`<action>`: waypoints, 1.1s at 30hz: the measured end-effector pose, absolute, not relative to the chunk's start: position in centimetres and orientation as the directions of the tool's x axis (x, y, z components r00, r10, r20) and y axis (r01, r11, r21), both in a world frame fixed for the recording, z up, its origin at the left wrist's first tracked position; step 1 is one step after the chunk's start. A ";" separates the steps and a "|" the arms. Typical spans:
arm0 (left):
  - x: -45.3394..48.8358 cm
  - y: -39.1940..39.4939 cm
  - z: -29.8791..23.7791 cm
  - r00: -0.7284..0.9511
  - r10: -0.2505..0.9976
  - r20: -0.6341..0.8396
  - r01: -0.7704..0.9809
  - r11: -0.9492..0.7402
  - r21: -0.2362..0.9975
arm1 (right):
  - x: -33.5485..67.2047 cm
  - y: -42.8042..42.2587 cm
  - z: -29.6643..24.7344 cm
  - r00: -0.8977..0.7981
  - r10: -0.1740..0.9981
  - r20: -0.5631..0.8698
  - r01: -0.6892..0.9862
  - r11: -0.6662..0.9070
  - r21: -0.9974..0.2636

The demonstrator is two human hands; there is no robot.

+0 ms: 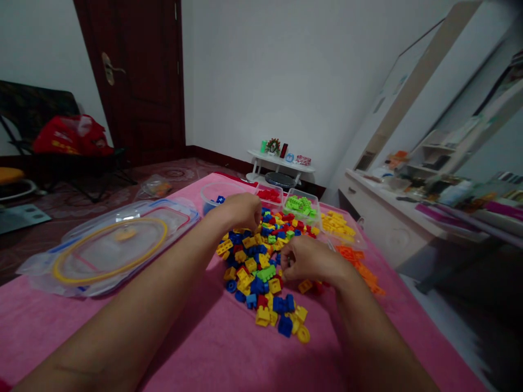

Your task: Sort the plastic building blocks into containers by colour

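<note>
A mixed pile of toy building bricks [258, 268] in yellow, blue, red and green lies on the pink cloth. My left hand [245, 210] is over the back left of the pile, close to a round clear tub [207, 191] with blue bricks. Its fingers curl downward, and whatever they hold is hidden. At the pile's right side, my right hand [301, 258] has thumb and fingers pinched together among the bricks. What sits between those fingertips is too small to make out. A green brick [266, 273] lies just left of the right hand.
Behind the pile stand clear boxes of red bricks [268, 195], green bricks [301, 206] and yellow bricks [338, 226]. Loose orange bricks [362, 267] lie at the right. Stacked clear lids [110, 247] occupy the left. A white desk [379, 212] stands beyond the right edge.
</note>
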State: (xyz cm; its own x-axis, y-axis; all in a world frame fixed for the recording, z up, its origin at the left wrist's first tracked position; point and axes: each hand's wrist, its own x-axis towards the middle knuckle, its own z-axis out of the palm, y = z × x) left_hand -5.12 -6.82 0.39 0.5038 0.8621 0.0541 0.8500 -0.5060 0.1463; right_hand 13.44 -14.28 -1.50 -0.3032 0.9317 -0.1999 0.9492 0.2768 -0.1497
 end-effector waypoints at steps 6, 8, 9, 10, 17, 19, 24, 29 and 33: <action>-4.5 -8.4 1.3 0.468 0.829 -0.307 0.878 -0.476 0.053 | 11.4 -15.0 -2.6 -0.325 0.925 -0.199 0.935 0.345 0.080; -4.1 -8.2 0.7 0.481 0.812 -0.331 0.867 -0.498 0.038 | 11.5 -14.8 -2.9 -0.339 0.921 -0.191 0.930 0.359 0.079; -3.8 -8.1 0.4 0.495 0.801 -0.336 0.856 -0.517 0.029 | 11.8 -14.7 -2.9 -0.351 0.918 -0.188 0.929 0.366 0.056; -3.5 -8.1 0.0 0.514 0.789 -0.337 0.842 -0.539 0.022 | 12.2 -14.6 -2.9 -0.364 0.913 -0.184 0.927 0.374 0.022; -2.6 -8.7 -0.8 0.578 0.758 -0.303 0.774 -0.626 -0.091 | 15.5 -13.3 -1.5 -0.370 0.913 -0.173 0.898 0.304 -0.317; -2.8 -8.6 -0.7 0.583 0.770 -0.259 0.781 -0.619 -0.083 | 16.4 -13.0 -1.1 -0.369 0.920 -0.135 0.882 0.301 -0.362; -2.9 -8.0 -1.1 0.585 0.810 -0.034 0.811 -0.586 0.003 | 20.4 -10.9 -0.7 -0.157 0.983 0.096 0.883 0.183 -0.433; -1.5 -8.1 -1.7 0.571 0.813 0.114 0.809 -0.581 0.090 | 25.9 -6.8 -0.3 0.216 0.963 0.161 0.943 -0.164 -0.289; 0.6 -9.5 -2.8 0.598 0.768 0.230 0.753 -0.636 0.170 | 28.1 -5.2 0.0 0.309 0.880 0.360 0.951 -0.280 -0.133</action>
State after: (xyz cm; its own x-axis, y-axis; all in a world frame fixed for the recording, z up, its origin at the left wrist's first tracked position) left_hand 0.57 -9.51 -2.76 0.5975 0.7682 0.2298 0.7525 -0.6362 0.1701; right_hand 28.13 -5.16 0.00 0.3092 0.8800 0.3604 0.9509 -0.2796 -0.1330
